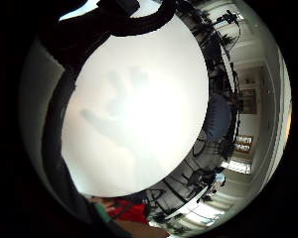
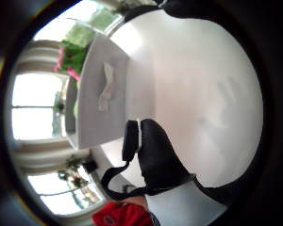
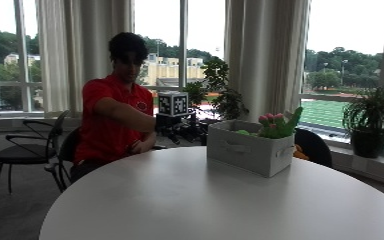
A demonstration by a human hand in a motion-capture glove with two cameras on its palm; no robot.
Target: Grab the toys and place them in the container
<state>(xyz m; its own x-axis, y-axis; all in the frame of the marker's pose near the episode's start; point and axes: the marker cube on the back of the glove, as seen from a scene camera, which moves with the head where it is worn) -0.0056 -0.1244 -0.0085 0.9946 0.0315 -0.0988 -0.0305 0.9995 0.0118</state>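
A grey fabric container [image 3: 248, 149] stands on the round white table [image 3: 198, 205], at its far right side. Green and pink plush toys [image 3: 277, 125] stick up out of it. My gloved right hand [image 3: 177, 126] hovers above the table's far edge, left of the container and apart from it, and it holds nothing. In the thumb side palm view the black thumb [image 2: 155, 157] lies over bare table [image 2: 203, 94], with the container [image 2: 101, 101] and the toys [image 2: 68, 59] beyond. The little finger side palm view has bare table [image 1: 154, 74] carrying a hand's shadow [image 1: 114, 114] with fingers spread.
The person's bare left hand [image 3: 141, 146] rests near the table's far edge. Black chairs [image 3: 25, 150] stand to the left, and another chair [image 3: 315, 145] is behind the container. A potted plant [image 3: 372, 125] sits on the window sill at the right.
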